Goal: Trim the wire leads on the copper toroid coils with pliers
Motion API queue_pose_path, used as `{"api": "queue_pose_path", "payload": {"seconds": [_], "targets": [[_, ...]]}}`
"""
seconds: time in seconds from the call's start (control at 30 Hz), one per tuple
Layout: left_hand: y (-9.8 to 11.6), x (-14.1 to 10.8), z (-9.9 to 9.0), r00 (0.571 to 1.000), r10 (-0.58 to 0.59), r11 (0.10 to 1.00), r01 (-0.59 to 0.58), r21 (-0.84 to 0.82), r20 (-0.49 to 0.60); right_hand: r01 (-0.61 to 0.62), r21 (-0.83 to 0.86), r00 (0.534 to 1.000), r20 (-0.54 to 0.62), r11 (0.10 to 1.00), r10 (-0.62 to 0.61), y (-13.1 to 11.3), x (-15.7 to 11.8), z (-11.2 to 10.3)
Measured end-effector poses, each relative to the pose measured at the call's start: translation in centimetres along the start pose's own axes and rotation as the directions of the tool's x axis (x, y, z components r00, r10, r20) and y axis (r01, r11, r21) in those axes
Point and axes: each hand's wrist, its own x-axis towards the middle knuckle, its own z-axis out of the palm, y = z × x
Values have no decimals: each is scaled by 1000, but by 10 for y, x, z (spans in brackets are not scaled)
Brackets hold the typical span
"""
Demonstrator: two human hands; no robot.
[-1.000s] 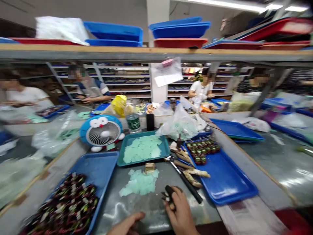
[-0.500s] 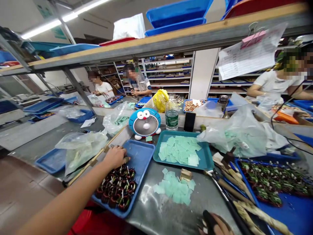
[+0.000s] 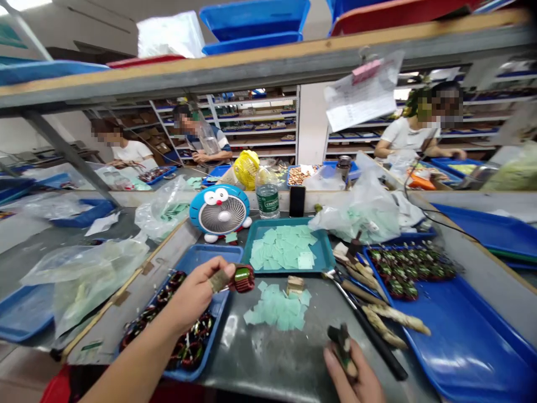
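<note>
- At the left of the surface (image 3: 239,352), a red-and-green piece (image 3: 244,279) is held by the left grip (image 3: 199,296), pinched between thumb and fingers; a drab wrap is worn on the thumb, probably for protection or a firmer hold.
- To the right of the pinching tips, the piece is seen to project, held by its left end; by this hold the green side appears to be kept uncovered.
- Beneath the left grip and forearm lies the left blue tray (image 3: 213,254), in which similar pieces are crowded; the held piece is raised over the region of its right rim, seemingly without contact.
- At the near right, a dark-headed tool (image 3: 342,338) is enclosed by the right grip (image 3: 356,369), its head directed toward the far side; its exact kind cannot be told.
- Between the two grips, loose pale-green papers (image 3: 277,310) are spread on the surface, presumably so as to be reached from either side; a wooden block (image 3: 295,285) is set at their far right edge.
- Farther back, more papers are contained in a teal tray (image 3: 328,260), perhaps as a reserve.
- At the right, long tools (image 3: 388,352) are laid beside the right blue tray (image 3: 457,330), at whose far end small pieces (image 3: 406,266) are grouped closely, apparently for order.
</note>
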Motion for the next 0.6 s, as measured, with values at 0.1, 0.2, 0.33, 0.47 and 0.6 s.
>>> {"api": "queue_pose_path", "payload": {"seconds": [0.1, 0.2, 0.33, 0.47, 0.6], "targets": [[26, -15, 54, 987, 58, 977, -25, -214, 152, -141, 271, 954, 295, 952, 58, -60, 8, -2], [45, -27, 87, 961, 107, 953, -26, -303, 254, -219, 444, 926, 376, 869, 41, -102, 16, -2], [61, -40, 106, 944, 121, 959, -31, -283, 307, -291, 603, 936, 340, 743, 91, -116, 10, -4], [53, -52, 117, 929, 182, 873, -2, -488, 322, -396, 712, 918, 326, 580, 227, -99, -3, -14], [38, -63, 136, 918, 212, 871, -22, -492, 335, -498, 768, 867, 425, 403, 261, -86, -9, -16]]}}
